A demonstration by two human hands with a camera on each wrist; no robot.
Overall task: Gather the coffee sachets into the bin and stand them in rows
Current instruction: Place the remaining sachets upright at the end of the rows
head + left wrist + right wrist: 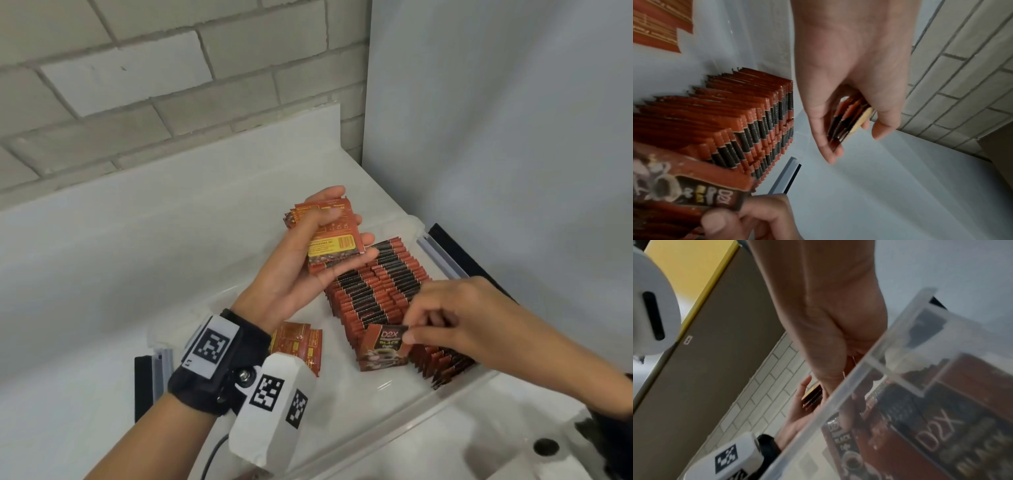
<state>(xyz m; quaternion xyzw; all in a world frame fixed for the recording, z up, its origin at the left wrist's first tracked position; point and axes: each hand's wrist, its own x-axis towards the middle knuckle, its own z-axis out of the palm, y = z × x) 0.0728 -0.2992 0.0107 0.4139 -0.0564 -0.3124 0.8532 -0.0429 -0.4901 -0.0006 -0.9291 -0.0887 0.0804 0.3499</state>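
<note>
My left hand (325,236) holds a small stack of red-orange coffee sachets (334,236) above the far side of the clear plastic bin (387,394), thumb on top and fingers curled beneath; the left wrist view shows that stack (846,120) edge-on. My right hand (442,325) pinches the top edge of one upright sachet (383,347) at the front of the standing rows of sachets (380,291). In the left wrist view the rows (748,123) fill the left side. A few loose sachets (301,342) lie flat on the bin floor under my left wrist.
The bin sits on a white counter (85,274) against a grey block wall (137,85); a pale panel (496,137) stands to the right. A sink with a drain hole (546,447) lies at the front right. Through the bin's clear wall (849,394) the sachets show.
</note>
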